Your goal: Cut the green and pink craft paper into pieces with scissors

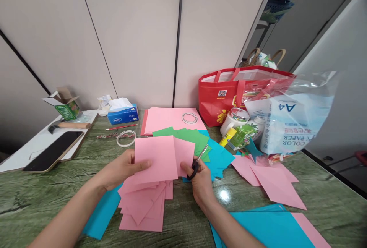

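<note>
My left hand [128,167] is closed on a pink paper square [156,156], thumb across its front. A second pink paper piece [185,152] overlaps it on the right, its lower edge pinched by my right hand [200,181]. That same hand also holds black-handled scissors [195,167], blades pointing up and to the right. Below the held sheets lies a loose pile of pink paper squares [143,209]. Green paper pieces [197,137] and blue paper pieces [222,158] are fanned out behind my right hand. A blue strip of paper [101,215] rests under my left forearm.
Pink sheets [163,120] with a tape roll [189,118] lie at the back. Left are a tissue box [123,115], another tape roll [126,138], a phone [54,150] and a hammer [71,125]. Right stand a red bag [213,99], glue stick [228,137] and paper packet [295,125].
</note>
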Action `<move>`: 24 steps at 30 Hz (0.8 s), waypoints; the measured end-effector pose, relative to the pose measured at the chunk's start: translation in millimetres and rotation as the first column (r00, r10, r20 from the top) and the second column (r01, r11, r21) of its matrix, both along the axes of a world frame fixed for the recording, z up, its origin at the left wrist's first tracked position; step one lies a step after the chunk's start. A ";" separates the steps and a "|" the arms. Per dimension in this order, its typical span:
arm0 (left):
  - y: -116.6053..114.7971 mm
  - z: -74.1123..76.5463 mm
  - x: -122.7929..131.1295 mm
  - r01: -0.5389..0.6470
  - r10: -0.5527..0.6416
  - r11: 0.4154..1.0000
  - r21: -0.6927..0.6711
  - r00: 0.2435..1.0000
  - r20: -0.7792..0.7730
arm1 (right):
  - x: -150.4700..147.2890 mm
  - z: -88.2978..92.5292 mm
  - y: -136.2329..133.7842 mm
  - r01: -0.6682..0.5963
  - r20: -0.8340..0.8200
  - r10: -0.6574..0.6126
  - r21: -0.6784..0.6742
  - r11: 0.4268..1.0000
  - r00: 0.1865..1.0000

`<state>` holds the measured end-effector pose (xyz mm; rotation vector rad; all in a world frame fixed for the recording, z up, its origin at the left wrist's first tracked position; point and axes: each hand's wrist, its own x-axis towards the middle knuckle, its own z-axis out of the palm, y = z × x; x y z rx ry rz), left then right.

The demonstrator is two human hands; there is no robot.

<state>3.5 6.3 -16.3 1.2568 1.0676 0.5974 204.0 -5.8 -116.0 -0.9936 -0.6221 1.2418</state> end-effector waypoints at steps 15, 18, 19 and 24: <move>11.3 2.4 -12.1 -0.104 0.106 0.994 0.027 0.990 -0.091 | 5.9 0.4 4.7 0.126 -0.058 -0.127 -0.014 0.992 0.990; 10.9 2.7 -12.2 -0.106 0.107 0.994 0.015 0.993 -0.052 | 6.1 1.1 4.6 0.137 -0.051 -0.137 -0.014 0.991 0.989; 10.3 2.7 -12.2 -0.110 0.111 0.994 0.011 0.993 -0.040 | 6.2 1.2 4.6 0.138 -0.046 -0.139 -0.010 0.990 0.989; 9.1 1.9 -11.2 -0.129 0.129 0.992 -0.008 0.992 -0.010 | 7.9 2.3 5.6 0.148 -0.039 -0.147 0.002 0.989 0.988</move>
